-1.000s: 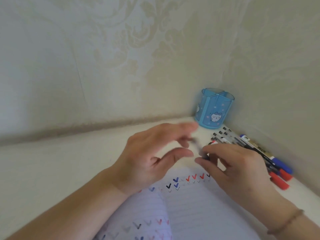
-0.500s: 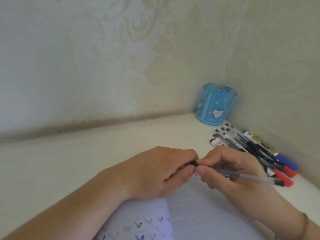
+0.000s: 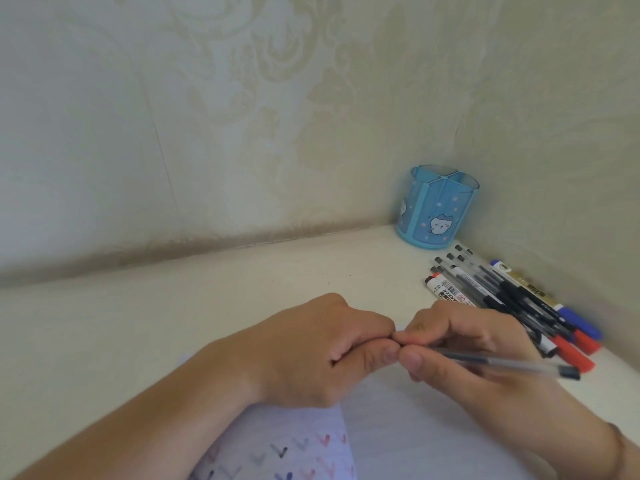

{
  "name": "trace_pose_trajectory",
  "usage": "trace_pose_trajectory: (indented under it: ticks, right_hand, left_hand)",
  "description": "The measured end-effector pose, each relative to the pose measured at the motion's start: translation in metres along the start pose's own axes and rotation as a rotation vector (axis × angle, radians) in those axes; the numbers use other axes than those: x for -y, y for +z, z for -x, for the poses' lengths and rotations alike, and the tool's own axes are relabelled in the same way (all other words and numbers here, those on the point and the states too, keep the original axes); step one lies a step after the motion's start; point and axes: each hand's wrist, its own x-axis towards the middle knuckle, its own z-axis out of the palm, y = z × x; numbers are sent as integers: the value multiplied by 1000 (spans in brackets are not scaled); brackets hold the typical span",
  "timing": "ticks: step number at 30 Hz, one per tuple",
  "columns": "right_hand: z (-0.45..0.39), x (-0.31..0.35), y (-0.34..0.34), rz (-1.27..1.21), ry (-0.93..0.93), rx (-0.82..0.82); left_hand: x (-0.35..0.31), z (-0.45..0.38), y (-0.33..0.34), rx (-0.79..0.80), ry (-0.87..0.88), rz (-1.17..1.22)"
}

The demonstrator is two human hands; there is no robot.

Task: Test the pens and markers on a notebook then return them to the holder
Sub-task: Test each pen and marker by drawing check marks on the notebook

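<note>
We see a clear-barrelled pen (image 3: 498,362) with a dark end cap lying across the right hand (image 3: 471,344), pinched between thumb and forefinger above the notebook (image 3: 398,431). The left hand (image 3: 322,351) is curled closed at the pen's front end, its fingertips meeting the right's; what it grips is hidden. Bare desk (image 3: 207,306) lies open to the left. The remaining pens and markers (image 3: 512,299) lie by the right wall, near the blue holder (image 3: 437,207) in the corner.

Soft, even daylight; faint shadows lie under my fingers (image 3: 408,358). Beyond them the picture is slightly hazy, edges bowed.
</note>
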Motion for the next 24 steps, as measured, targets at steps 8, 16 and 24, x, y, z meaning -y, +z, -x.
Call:
trace_pose_trajectory:
  ticks: [8,16,24]
  right_hand:
    - [0,-2,-3,76,-36,46]
    - [-2,1,-5,217,-179,86]
    - [-4,-5,-17,-183,-35,-213]
  left_hand:
    - [-1,0,-1,25,12,-16]
    - [3,2,-4,28,-4,-46]
    - [10,1,-4,-173,-27,-50]
